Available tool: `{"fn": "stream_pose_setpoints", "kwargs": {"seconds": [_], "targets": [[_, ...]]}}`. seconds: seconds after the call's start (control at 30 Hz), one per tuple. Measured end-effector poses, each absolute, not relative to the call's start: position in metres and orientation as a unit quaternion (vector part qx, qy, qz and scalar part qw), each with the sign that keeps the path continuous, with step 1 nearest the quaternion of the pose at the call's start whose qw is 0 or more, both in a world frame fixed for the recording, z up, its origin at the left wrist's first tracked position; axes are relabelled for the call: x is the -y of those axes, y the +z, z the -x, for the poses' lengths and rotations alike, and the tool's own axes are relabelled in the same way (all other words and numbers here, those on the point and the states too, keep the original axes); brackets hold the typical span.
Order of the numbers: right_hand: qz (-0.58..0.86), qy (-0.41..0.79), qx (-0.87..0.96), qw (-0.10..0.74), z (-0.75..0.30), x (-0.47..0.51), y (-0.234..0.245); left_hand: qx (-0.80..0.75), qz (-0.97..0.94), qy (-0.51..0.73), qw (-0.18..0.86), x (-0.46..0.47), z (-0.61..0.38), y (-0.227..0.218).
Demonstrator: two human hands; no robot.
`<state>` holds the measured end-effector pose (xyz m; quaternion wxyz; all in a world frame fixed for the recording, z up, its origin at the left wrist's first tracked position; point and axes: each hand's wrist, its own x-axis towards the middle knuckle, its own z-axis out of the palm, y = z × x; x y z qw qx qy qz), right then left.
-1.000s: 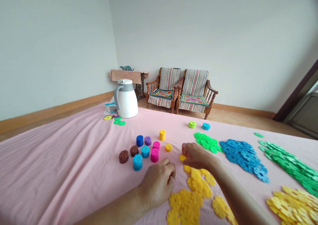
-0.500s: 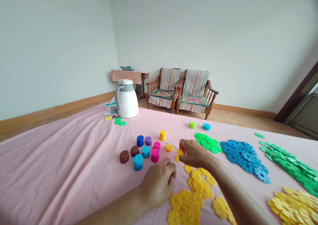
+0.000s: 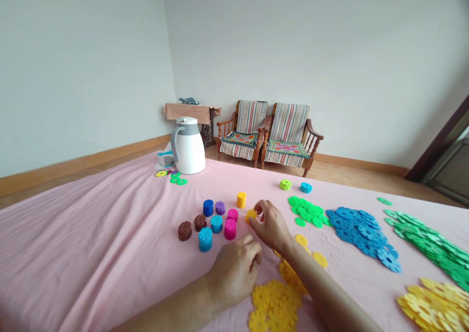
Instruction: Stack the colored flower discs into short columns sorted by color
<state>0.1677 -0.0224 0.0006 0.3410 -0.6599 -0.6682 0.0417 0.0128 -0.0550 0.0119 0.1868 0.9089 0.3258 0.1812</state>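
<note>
My right hand (image 3: 270, 223) has its thumb and fingers closed round a short stack of yellow notched plastic discs (image 3: 250, 216). Just below it, my left hand (image 3: 236, 268) rests on the cloth with curled fingers; whatever they may hold is hidden. Left of my hands stand small stacks of the same kind of disc: pink (image 3: 230, 229), light blue (image 3: 205, 239), dark blue (image 3: 208, 208), purple (image 3: 220, 207) and brown (image 3: 184, 231). A taller yellow stack (image 3: 241, 200) is just behind. Loose yellow discs (image 3: 274, 305) lie under and beside my forearms.
A pink cloth (image 3: 110, 254) covers the surface. Piles of green (image 3: 308, 210), blue (image 3: 362, 232) and more yellow discs (image 3: 436, 305) spread to the right. A white jug (image 3: 191, 151) stands at the back left. Two wooden armchairs (image 3: 287, 126) are beyond the edge.
My right hand has moved left from a loose yellow disc to the short yellow stack. That loose disc has left its spot. My left hand stays nearly where it was.
</note>
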Motion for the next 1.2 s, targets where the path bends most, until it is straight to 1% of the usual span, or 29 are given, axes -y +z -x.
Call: {"fn": "stream_pose_setpoints", "kwargs": {"seconds": [0.2,0.37,0.5,0.57,0.7,0.8,0.93,1.03,1.2], "targets": [[0.666,0.046,0.674,0.317,-0.167,0.022,0.004,-0.324,-0.909,0.186,0.186,0.055,-0.013,0.012],[0.668,0.046,0.672,0.317,-0.168,0.021,0.002,-0.327,-0.907,0.190,0.183,0.056,-0.014,0.012],[0.674,0.047,0.666,0.317,-0.176,0.022,0.012,-0.323,-0.908,0.192,0.186,0.054,-0.013,0.010],[0.675,0.065,0.677,0.284,-0.183,0.025,0.022,-0.326,-0.906,0.191,0.191,0.053,-0.012,0.010],[0.645,0.142,0.733,0.162,-0.199,0.034,0.034,-0.345,-0.899,0.176,0.202,0.052,-0.012,0.013],[0.638,0.164,0.742,0.122,-0.204,0.038,0.033,-0.346,-0.898,0.177,0.206,0.052,-0.012,0.015],[0.636,0.177,0.740,0.133,-0.204,0.036,0.029,-0.343,-0.898,0.180,0.207,0.051,-0.011,0.013],[0.633,0.194,0.732,0.158,-0.203,0.035,0.032,-0.344,-0.890,0.201,0.222,0.051,-0.011,0.010],[0.609,0.343,0.666,0.259,-0.192,0.043,0.032,-0.347,-0.852,0.286,0.267,0.053,-0.013,0.011]]}}
